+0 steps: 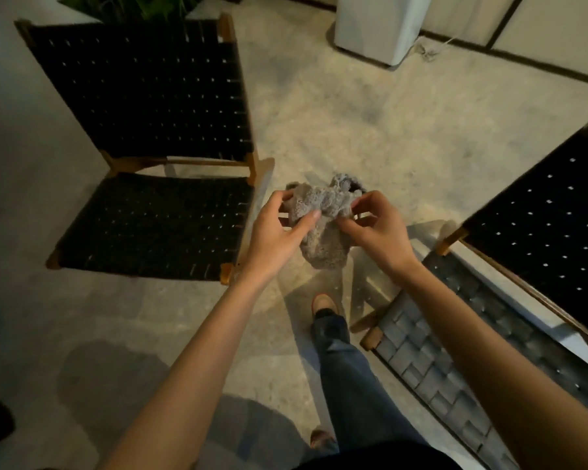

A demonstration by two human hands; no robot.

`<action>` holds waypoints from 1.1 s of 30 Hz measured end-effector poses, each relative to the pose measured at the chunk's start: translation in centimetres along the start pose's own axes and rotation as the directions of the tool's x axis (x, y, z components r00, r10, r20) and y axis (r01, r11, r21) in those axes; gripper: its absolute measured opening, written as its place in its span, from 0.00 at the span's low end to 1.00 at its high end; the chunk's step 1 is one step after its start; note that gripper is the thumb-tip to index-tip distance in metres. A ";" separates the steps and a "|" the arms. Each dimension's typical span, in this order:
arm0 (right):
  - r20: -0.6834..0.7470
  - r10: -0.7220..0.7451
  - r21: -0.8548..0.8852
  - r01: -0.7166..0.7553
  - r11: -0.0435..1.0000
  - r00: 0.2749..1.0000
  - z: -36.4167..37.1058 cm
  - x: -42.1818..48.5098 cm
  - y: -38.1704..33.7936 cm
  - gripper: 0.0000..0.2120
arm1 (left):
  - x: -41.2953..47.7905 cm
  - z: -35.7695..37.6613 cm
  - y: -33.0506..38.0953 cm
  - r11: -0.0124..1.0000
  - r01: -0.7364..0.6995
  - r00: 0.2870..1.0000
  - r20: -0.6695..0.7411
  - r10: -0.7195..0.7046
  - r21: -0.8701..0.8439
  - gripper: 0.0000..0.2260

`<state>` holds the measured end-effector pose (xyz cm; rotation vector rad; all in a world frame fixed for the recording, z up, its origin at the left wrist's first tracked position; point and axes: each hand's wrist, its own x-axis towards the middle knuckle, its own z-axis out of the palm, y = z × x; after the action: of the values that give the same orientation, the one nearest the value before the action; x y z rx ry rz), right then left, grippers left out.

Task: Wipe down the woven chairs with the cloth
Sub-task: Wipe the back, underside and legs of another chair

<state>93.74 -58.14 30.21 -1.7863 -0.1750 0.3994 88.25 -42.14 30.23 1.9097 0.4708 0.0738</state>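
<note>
A crumpled grey cloth (pixel 323 228) hangs in the air in front of me, between two chairs. My left hand (pixel 279 228) pinches its left side with thumb and fingers. My right hand (pixel 374 225) grips its right side. One black woven chair (pixel 150 215) with a wooden frame stands to the left, its seat and backrest facing me. A second woven chair (pixel 557 212) stands at the right, its seat (pixel 431 368) lit grey beside my right forearm. Neither hand touches a chair.
Pale concrete floor (pixel 370 123) lies between the chairs. A white box-like unit (pixel 377 25) stands at the back, a green plant (pixel 133 5) behind the left chair. My leg and shoe (pixel 326 307) are below the cloth.
</note>
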 end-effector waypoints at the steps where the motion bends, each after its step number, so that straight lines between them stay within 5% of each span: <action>1: -0.019 0.007 -0.010 -0.007 1.000 1.000 -0.6 1.9 -0.2 0.11 | 2.4 0.2 0.7 1.000 -0.005 0.999 0.045 0.004 0.018 0.18; 7: -0.042 -0.090 -0.109 0.085 0.990 0.995 -4.8 12.7 -3.7 0.30 | 15.4 1.1 6.1 0.994 -0.097 0.975 0.207 0.085 0.047 0.14; 15: -0.170 -0.011 -0.226 -0.028 0.974 0.985 -10.2 20.7 -5.7 0.19 | 28.2 5.1 11.8 0.935 -0.340 0.838 0.483 0.253 0.101 0.14; 24: -0.521 0.097 -0.289 -0.283 0.915 0.848 -16.2 24.0 -5.8 0.10 | 39.3 15.2 17.9 0.833 -0.553 0.456 0.843 0.285 0.018 0.10; 30: -0.807 0.175 -0.098 -0.420 0.902 0.564 -17.5 23.3 -7.5 0.05 | 43.2 21.5 22.7 0.640 -0.762 0.147 0.935 0.323 -0.102 0.14; 33: -0.841 0.249 0.043 -0.399 0.916 0.480 -18.4 22.3 -7.8 0.12 | 43.4 24.7 24.8 0.501 -0.840 -0.009 0.930 0.368 -0.207 0.16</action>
<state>121.76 -65.64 37.64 -1.9825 0.8722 -0.2686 141.93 -56.11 35.79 2.0449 -1.4070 -0.5752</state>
